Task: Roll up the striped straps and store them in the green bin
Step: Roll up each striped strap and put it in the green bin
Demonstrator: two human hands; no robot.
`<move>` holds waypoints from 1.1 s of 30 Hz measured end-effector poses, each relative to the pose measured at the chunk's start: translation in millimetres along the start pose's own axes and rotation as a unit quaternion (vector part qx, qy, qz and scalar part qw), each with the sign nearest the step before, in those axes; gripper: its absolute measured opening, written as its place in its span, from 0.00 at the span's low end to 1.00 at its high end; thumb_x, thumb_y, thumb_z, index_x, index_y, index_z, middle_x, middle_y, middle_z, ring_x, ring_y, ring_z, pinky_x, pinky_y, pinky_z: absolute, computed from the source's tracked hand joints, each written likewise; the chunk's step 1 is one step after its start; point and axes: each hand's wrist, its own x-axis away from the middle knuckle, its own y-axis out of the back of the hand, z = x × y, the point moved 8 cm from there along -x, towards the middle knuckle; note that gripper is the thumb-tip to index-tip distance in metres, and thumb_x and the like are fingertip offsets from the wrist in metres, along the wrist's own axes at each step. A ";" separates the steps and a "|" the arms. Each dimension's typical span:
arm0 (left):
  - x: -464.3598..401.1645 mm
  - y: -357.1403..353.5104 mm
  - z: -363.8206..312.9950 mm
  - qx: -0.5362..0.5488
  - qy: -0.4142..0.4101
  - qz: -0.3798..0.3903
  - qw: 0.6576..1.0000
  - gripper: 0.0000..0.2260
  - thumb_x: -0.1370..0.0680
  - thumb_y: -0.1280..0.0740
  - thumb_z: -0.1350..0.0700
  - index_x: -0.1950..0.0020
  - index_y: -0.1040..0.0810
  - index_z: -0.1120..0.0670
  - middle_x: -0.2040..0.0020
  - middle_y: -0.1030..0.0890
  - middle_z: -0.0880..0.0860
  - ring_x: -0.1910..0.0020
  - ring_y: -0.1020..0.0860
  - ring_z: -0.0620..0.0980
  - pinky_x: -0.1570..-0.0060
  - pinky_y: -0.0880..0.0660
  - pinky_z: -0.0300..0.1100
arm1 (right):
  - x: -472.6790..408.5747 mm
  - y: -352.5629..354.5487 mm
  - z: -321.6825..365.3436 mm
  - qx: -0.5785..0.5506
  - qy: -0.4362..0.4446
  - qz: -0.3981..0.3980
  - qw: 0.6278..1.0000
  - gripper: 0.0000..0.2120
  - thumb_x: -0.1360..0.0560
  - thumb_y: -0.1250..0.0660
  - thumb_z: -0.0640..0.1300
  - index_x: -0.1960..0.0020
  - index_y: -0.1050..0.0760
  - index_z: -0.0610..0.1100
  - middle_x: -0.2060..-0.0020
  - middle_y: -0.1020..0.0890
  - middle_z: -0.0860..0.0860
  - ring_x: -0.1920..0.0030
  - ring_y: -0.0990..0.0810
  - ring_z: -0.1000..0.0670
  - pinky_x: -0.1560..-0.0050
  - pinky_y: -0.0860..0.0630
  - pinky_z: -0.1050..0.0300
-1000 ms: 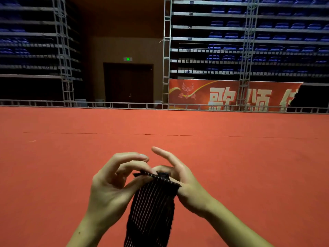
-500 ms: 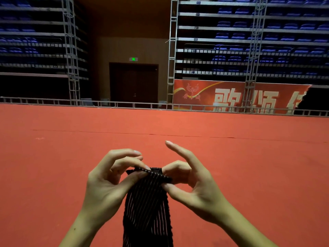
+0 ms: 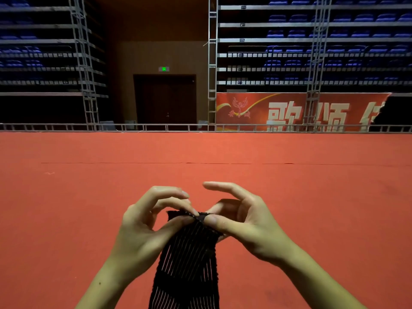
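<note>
Right now both hands are on the top edge of the striped strap, held up in front of the body over the red carpet.

Left hand: thumb and curled fingers pinch the strap's upper left corner. Index finger arches above the edge, the others tucked lower against the cloth. Thumb presses from the near side.

Right hand: thumb lies across the upper right part of the edge, pinching it against a bent finger behind. Index finger is lifted and reaches forward, clear of the fabric. Other fingers are partly hidden behind the strap, so exact contact there is unclear.

Strap: black with thin pale lengthwise stripes. Top edge runs between the two pinches and looks slightly folded or turned over, can't tell how far. A dark crosswise band sits lower down. The rest hangs straight down between the forearms and leaves the frame at the bottom, so the free end is out of view.

Further out: carpet covers the whole floor, with a thin seam line running across it. A low metal rail bounds its far side. Behind it stand truss towers, a dark double door under a green exit sign, and a red banner with large white characters. Tiers of blue seats rise on both sides, dimly lit.
</note>
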 end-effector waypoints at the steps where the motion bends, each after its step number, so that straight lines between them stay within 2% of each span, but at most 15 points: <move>1: 1.1 0.5 -1.4 -0.019 -0.011 -0.009 1.000 0.15 0.24 0.22 0.58 0.40 0.20 0.53 0.52 0.12 0.51 0.49 0.13 0.56 0.27 0.27 0.60 | 1.2 3.2 0.9 0.001 0.002 -0.013 1.000 0.26 0.22 0.25 0.35 0.26 0.25 0.48 0.53 0.12 0.39 0.55 0.14 0.45 0.56 0.17 0.53; 4: 7.3 1.0 -3.7 -0.035 -0.009 -0.041 0.998 0.17 0.27 0.19 0.59 0.42 0.19 0.49 0.53 0.12 0.47 0.51 0.12 0.56 0.24 0.30 0.62 | 3.0 17.2 -0.7 0.012 0.023 -0.092 0.995 0.26 0.22 0.25 0.32 0.28 0.25 0.48 0.55 0.11 0.38 0.57 0.13 0.45 0.58 0.16 0.53; 7: 12.8 3.2 -1.5 0.009 0.036 -0.066 0.997 0.19 0.29 0.19 0.61 0.43 0.18 0.45 0.55 0.13 0.50 0.54 0.14 0.61 0.26 0.27 0.60 | 5.9 39.4 0.7 0.033 0.059 -0.197 0.978 0.25 0.22 0.25 0.31 0.30 0.24 0.48 0.58 0.11 0.41 0.57 0.12 0.47 0.57 0.14 0.51; 9: 12.8 4.2 -1.1 0.040 0.064 -0.073 0.994 0.19 0.29 0.18 0.57 0.42 0.18 0.48 0.57 0.13 0.55 0.54 0.14 0.59 0.31 0.23 0.55 | 6.9 45.7 1.5 0.049 0.072 -0.216 0.972 0.26 0.22 0.24 0.33 0.29 0.25 0.49 0.57 0.11 0.43 0.55 0.11 0.45 0.54 0.14 0.51; 12: 10.3 -0.8 8.4 0.077 0.146 -0.082 0.983 0.21 0.30 0.17 0.51 0.40 0.17 0.48 0.55 0.13 0.59 0.49 0.14 0.58 0.37 0.20 0.55 | 7.5 40.3 3.3 0.058 0.086 -0.209 0.972 0.26 0.22 0.24 0.34 0.28 0.25 0.49 0.55 0.10 0.45 0.51 0.10 0.44 0.47 0.14 0.50; 14: 8.5 -5.6 13.4 0.059 0.183 -0.092 0.977 0.20 0.28 0.15 0.54 0.39 0.17 0.48 0.54 0.11 0.58 0.49 0.13 0.55 0.38 0.20 0.55 | 8.0 33.2 4.2 0.049 0.091 -0.197 0.975 0.26 0.22 0.24 0.33 0.28 0.25 0.48 0.54 0.10 0.45 0.50 0.10 0.45 0.47 0.15 0.53; 16: 6.3 -6.7 16.5 0.053 0.207 -0.110 0.971 0.20 0.28 0.18 0.58 0.39 0.18 0.50 0.53 0.10 0.56 0.51 0.12 0.53 0.39 0.19 0.55 | 6.7 27.4 3.5 0.031 0.089 -0.179 0.979 0.25 0.22 0.26 0.33 0.28 0.26 0.47 0.53 0.10 0.44 0.49 0.10 0.45 0.47 0.16 0.55; 18: 4.4 -5.8 17.3 0.048 0.215 -0.119 0.968 0.18 0.27 0.20 0.60 0.39 0.19 0.52 0.54 0.10 0.55 0.52 0.11 0.52 0.42 0.18 0.53 | 5.5 23.8 3.2 0.012 0.084 -0.163 0.983 0.24 0.22 0.26 0.34 0.29 0.26 0.46 0.53 0.10 0.43 0.50 0.10 0.44 0.48 0.16 0.55; 21: 4.0 -5.9 17.7 0.034 0.221 -0.119 0.967 0.18 0.27 0.20 0.61 0.40 0.19 0.53 0.55 0.10 0.54 0.53 0.11 0.51 0.46 0.16 0.44 | 5.1 24.0 3.7 0.009 0.079 -0.163 0.983 0.24 0.24 0.25 0.40 0.29 0.25 0.45 0.52 0.10 0.43 0.50 0.10 0.44 0.49 0.15 0.53; 25: 5.0 -2.7 19.8 0.006 0.229 -0.127 0.965 0.17 0.27 0.19 0.61 0.42 0.18 0.53 0.58 0.10 0.53 0.56 0.11 0.49 0.53 0.19 0.34 | 4.7 26.0 1.5 0.010 0.070 -0.159 0.985 0.23 0.24 0.25 0.39 0.30 0.25 0.45 0.53 0.10 0.43 0.53 0.10 0.45 0.51 0.15 0.52; 30: 2.8 -1.4 21.4 -0.016 0.238 -0.111 0.965 0.17 0.27 0.19 0.61 0.42 0.18 0.53 0.59 0.10 0.53 0.57 0.11 0.48 0.55 0.20 0.32 | 3.6 27.7 0.1 0.037 0.064 -0.140 0.987 0.22 0.23 0.24 0.37 0.30 0.25 0.45 0.54 0.10 0.43 0.54 0.11 0.44 0.51 0.15 0.48; 33: 6.2 -1.7 24.1 0.003 0.242 -0.127 0.962 0.15 0.27 0.19 0.61 0.43 0.17 0.54 0.58 0.10 0.53 0.56 0.11 0.49 0.55 0.20 0.32 | 3.1 24.6 -0.2 0.043 0.066 -0.131 0.988 0.22 0.22 0.24 0.37 0.31 0.24 0.46 0.54 0.10 0.43 0.52 0.11 0.43 0.50 0.15 0.50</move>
